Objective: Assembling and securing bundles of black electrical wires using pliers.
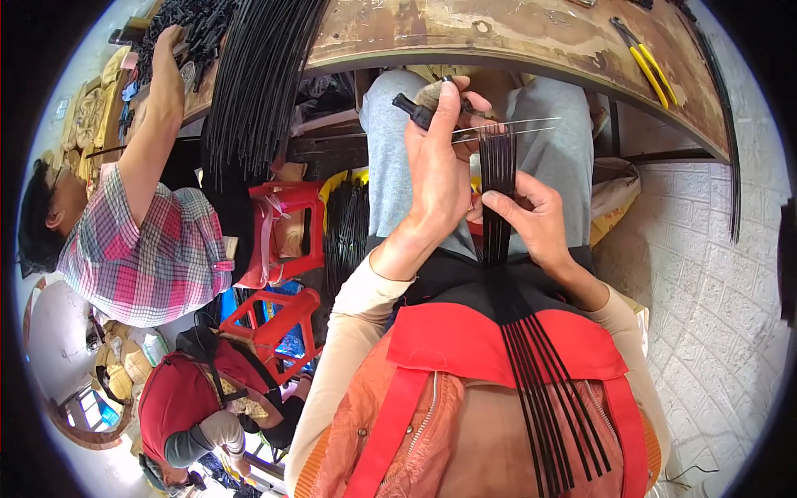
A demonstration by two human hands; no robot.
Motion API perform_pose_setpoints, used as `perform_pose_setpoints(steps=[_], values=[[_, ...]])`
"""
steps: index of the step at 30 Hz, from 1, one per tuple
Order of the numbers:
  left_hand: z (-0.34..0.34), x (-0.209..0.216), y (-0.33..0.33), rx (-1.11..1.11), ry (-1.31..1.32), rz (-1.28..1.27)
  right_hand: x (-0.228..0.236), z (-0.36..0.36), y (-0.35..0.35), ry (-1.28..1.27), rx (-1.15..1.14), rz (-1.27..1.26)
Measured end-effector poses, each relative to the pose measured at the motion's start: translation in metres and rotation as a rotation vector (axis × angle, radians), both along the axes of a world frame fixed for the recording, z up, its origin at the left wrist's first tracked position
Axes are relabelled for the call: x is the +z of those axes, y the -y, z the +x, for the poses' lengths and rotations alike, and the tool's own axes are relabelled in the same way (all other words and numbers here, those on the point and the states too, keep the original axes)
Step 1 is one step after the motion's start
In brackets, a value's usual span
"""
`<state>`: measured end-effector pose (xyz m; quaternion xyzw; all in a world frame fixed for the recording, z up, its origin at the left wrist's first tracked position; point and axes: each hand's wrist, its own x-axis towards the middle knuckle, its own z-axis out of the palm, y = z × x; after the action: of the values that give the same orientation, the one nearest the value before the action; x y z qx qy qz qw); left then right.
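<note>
In front of my lap, my left hand (438, 158) is closed around a black piece with a tube-like end (413, 110); its exact kind is unclear. Thin silvery rods (531, 125) stick out rightward beside its fingers, across the top ends of a row of black cables (498, 166). My right hand (531, 217) pinches this row lower down, thumb in front and fingers partly hidden behind. From there the cables fan out over my red apron (432, 340) toward my chest.
Yellow-handled pliers (652, 73) lie on the worn wooden table (531, 33). A thick black cable bundle (261, 83) hangs over its edge. Red plastic stools (286, 224) stand at left. A person in a plaid shirt (158, 257) reaches to black parts; another (199, 407) sits nearer. A white brick wall (697, 290) is at right.
</note>
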<state>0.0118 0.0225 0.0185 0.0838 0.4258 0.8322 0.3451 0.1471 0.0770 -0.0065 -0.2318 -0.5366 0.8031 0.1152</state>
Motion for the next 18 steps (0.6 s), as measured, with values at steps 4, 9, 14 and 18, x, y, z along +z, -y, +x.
perform_pose_setpoints(steps=[4, 9, 14, 18], values=[[0.001, -0.002, -0.001, 0.006, 0.079, 0.064, 0.005, -0.001, -0.001, 0.025, 0.010, 0.069], [-0.009, -0.004, 0.009, 0.029, 0.057, -0.024, 0.003, 0.002, -0.004, 0.076, -0.037, -0.077], [-0.026, -0.015, 0.029, -0.167, 0.121, -0.025, 0.001, -0.002, -0.011, 0.080, 0.025, 0.010], [-0.036, -0.018, 0.029, -0.174, 0.146, -0.047, 0.001, -0.006, -0.015, 0.096, 0.045, 0.021]])
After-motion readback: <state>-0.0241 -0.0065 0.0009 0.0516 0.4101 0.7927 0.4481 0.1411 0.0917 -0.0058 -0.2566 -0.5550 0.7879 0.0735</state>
